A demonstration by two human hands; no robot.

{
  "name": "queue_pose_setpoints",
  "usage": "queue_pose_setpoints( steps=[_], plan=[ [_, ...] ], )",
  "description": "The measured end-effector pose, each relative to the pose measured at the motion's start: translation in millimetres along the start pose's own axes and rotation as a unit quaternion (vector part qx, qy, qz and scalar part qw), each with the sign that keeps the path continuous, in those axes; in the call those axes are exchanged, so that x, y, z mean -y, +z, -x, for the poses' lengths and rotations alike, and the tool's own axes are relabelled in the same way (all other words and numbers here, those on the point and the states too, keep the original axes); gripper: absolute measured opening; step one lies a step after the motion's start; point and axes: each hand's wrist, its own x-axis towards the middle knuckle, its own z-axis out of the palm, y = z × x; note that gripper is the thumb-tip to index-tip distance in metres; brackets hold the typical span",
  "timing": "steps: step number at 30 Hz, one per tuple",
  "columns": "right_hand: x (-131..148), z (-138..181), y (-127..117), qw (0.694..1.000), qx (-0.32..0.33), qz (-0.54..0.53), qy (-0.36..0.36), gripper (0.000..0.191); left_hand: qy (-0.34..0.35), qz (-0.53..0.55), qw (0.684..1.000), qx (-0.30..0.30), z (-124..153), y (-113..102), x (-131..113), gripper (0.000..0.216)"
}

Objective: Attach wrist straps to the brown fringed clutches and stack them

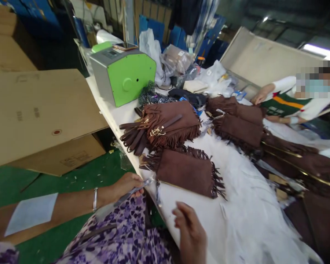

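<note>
My left hand [128,186] is closed on a thin, greyish translucent strip [126,197], which looks like plastic, at the near edge of the table. My right hand [191,233] is held over the table edge, slightly blurred, its fingers loosely bent and nothing visible in them. Between and beyond the hands, a brown fringed pouch [185,170] lies flat on the table, its zipper edge toward me. Behind it, a stack of brown fringed bags [173,117] has gold clasps and dark straps hanging to the left.
On the white-covered table [244,198] stands a green and grey machine [132,79] with a phone on top. More brown bags [242,128] lie to the right, near a co-worker's hand [262,94]. Plastic bags [178,60] sit at the back. Large cardboard boxes [44,113] stand left.
</note>
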Motion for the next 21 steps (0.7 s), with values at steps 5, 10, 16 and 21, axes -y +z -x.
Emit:
queue_pose_setpoints(
  steps=[5,10,16,21],
  plan=[
    [46,-31,58,0.982,0.110,-0.139,0.067,0.022,0.015,0.001,1.000,0.004,-4,-2,3,0.025],
    [47,-53,78,0.975,0.175,-0.117,0.068,0.021,0.019,-0.004,1.000,0.022,-6,-7,6,0.019],
    [44,-51,78,0.986,0.152,0.013,0.070,0.023,0.001,0.030,0.998,0.057,-6,-14,7,0.027],
    [44,-56,76,0.982,0.160,0.049,0.088,0.030,-0.003,0.012,0.998,0.055,-3,-9,1,0.020]
  ],
)
